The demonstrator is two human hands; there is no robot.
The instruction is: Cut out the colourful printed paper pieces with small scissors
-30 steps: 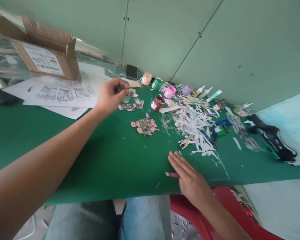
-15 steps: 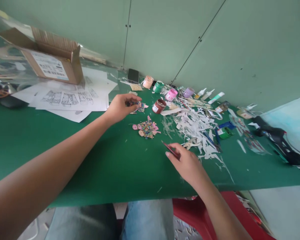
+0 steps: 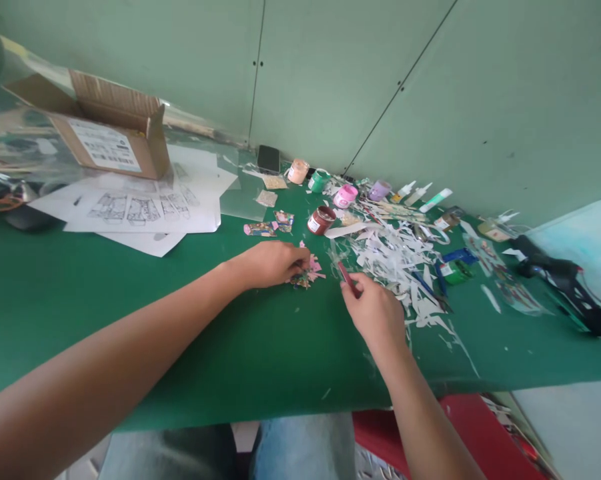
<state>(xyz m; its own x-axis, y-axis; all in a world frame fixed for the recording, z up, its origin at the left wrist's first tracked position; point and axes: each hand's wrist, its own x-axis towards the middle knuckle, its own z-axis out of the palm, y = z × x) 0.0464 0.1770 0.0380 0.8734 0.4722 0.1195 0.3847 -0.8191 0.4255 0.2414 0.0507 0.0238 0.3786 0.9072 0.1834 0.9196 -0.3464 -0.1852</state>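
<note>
My left hand point(image 3: 275, 263) is bent over a small pile of patterned, pink-edged cut-outs point(image 3: 310, 272), its fingers pinched together at the pile's left side. Its fingertips are partly hidden, so what they grip is unclear. Two similar pieces lie flat just beyond: a long patterned cut-out point(image 3: 261, 229) and a squarer patterned cut-out point(image 3: 283, 221). In my right hand point(image 3: 375, 307) a slim dark red tool point(image 3: 347, 275) is held between thumb and fingers, its tip pointing up and left, apart from the pile.
An open jar of dark red paint point(image 3: 321, 220) stands behind the pile, with more paint jars point(image 3: 345, 195) farther back. White paper scraps point(image 3: 395, 257) spread to the right. Printed sheets point(image 3: 145, 207) and a cardboard box point(image 3: 113, 143) are at left. A black strap-like device point(image 3: 565, 280) lies far right.
My left hand has come back toward me from the two patterned pieces to the pile, leaving those pieces uncovered on the table. My right hand, still holding the tool, has shifted only slightly.
</note>
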